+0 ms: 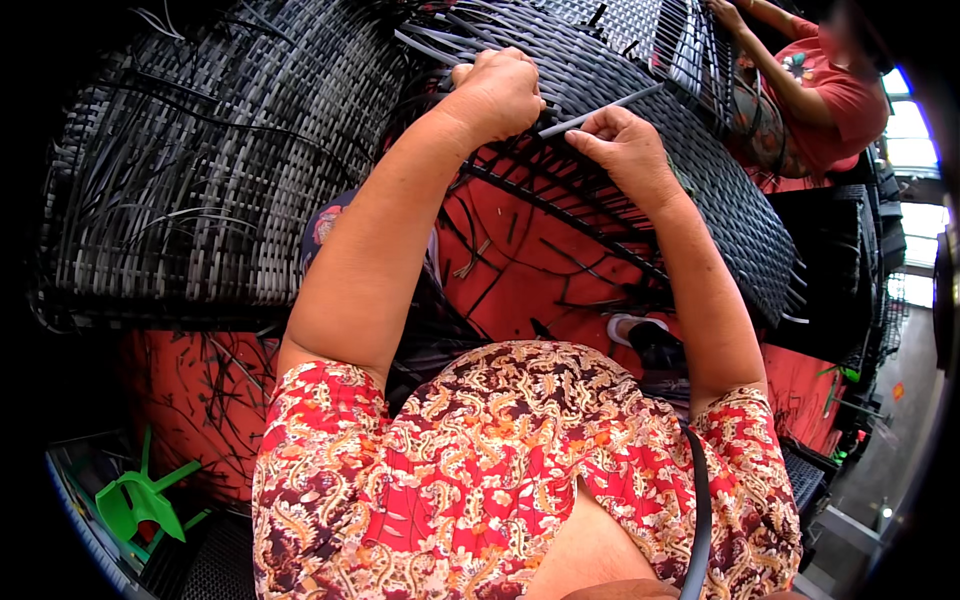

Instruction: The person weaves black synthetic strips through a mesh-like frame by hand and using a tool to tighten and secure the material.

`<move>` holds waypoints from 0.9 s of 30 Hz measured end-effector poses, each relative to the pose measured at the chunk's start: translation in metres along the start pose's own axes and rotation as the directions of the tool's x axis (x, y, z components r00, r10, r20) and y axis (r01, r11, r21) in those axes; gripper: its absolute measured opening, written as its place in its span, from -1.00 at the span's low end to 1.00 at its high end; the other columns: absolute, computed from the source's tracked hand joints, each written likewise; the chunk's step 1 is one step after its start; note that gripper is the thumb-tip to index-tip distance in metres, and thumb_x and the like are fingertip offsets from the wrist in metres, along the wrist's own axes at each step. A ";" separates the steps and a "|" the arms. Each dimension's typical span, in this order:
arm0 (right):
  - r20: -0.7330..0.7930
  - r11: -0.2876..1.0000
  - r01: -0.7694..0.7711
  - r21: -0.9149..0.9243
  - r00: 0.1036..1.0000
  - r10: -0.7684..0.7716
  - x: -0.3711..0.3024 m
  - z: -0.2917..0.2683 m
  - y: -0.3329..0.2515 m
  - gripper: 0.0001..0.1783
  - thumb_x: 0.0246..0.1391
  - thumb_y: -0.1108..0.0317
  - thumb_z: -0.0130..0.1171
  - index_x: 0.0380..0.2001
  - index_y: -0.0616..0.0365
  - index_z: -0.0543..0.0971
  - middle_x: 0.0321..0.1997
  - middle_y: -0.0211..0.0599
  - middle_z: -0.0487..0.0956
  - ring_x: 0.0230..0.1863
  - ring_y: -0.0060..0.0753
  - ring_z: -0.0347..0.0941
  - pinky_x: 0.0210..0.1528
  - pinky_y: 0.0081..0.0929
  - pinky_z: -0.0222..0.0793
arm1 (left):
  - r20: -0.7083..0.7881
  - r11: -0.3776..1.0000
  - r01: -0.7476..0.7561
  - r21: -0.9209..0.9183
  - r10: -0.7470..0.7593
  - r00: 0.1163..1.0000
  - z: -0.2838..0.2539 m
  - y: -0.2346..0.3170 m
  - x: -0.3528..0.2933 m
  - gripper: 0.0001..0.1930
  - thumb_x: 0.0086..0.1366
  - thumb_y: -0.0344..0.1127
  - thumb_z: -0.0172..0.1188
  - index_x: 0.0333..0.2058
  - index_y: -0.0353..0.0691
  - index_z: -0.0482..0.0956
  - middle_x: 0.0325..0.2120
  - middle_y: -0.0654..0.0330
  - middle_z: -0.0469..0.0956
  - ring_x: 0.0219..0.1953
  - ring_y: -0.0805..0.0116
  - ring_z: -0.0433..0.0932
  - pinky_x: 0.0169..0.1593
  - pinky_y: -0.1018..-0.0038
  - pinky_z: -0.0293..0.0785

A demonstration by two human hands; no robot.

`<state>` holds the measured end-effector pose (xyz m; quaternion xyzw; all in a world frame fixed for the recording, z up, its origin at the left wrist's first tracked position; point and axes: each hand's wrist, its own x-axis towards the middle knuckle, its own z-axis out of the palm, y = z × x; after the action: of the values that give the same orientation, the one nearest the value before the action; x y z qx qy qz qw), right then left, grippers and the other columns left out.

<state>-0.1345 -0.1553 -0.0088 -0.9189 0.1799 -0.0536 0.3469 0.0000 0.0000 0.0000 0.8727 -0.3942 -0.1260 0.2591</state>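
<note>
A dark grey woven wicker piece (715, 190) slants across in front of me, with loose strip ends (430, 45) sticking out at its upper left. My left hand (500, 92) is closed at its near edge, knuckles up; what the fingers grip is hidden. Just to the right, my right hand (625, 150) pinches a flat grey plastic strip (600, 112) between thumb and fingers. This strip lies slantwise over the weave, one end pointing toward my left hand. Below both hands, dark bars of the frame (570, 205) show along the piece's near side.
Another large wicker piece (220, 160) fills the left. Strip scraps litter the red floor (500, 270). A co-worker in a red shirt (835, 95) works at far right on wicker. A green plastic object (145, 500) stands at lower left, and a black woven piece (820, 260) at right.
</note>
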 end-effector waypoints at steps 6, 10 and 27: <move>-0.026 0.999 0.002 -0.037 1.000 -0.003 -0.004 0.002 0.001 -0.65 -0.16 0.04 0.34 -0.44 0.08 0.59 -0.51 -0.38 0.60 -0.47 -0.49 0.52 -0.36 -0.52 0.41 | -0.082 0.999 0.020 0.049 -0.016 0.997 0.012 0.001 -0.002 -0.83 0.04 -0.22 0.16 -0.47 -0.14 0.65 0.05 0.31 0.41 0.12 0.33 0.33 0.10 0.23 0.22; -0.040 0.999 0.016 -0.035 0.999 -0.017 -0.004 0.001 0.001 -0.65 -0.16 0.03 0.34 -0.45 0.08 0.59 -0.51 -0.37 0.60 -0.46 -0.48 0.53 -0.35 -0.51 0.41 | -0.053 0.998 -0.019 0.054 0.022 0.998 0.007 0.000 -0.001 -0.84 0.02 -0.28 0.12 -0.48 -0.16 0.64 0.08 0.27 0.39 0.13 0.29 0.31 0.11 0.23 0.22; -0.010 0.999 -0.029 -0.039 1.000 0.029 -0.010 0.010 -0.022 -0.65 -0.13 0.00 0.31 -0.41 0.04 0.58 -0.48 -0.35 0.61 -0.40 -0.38 0.55 -0.30 -0.44 0.41 | -0.152 0.948 -0.226 0.226 0.263 0.953 0.004 -0.020 -0.020 -0.83 0.08 -0.35 0.03 -0.53 -0.27 0.58 0.12 0.15 0.34 0.16 0.16 0.28 0.15 0.26 0.19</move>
<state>-0.1356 -0.1301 -0.0018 -0.9226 0.1957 -0.0492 0.3289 -0.0023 0.0249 -0.0139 0.8466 -0.4857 0.0281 0.2156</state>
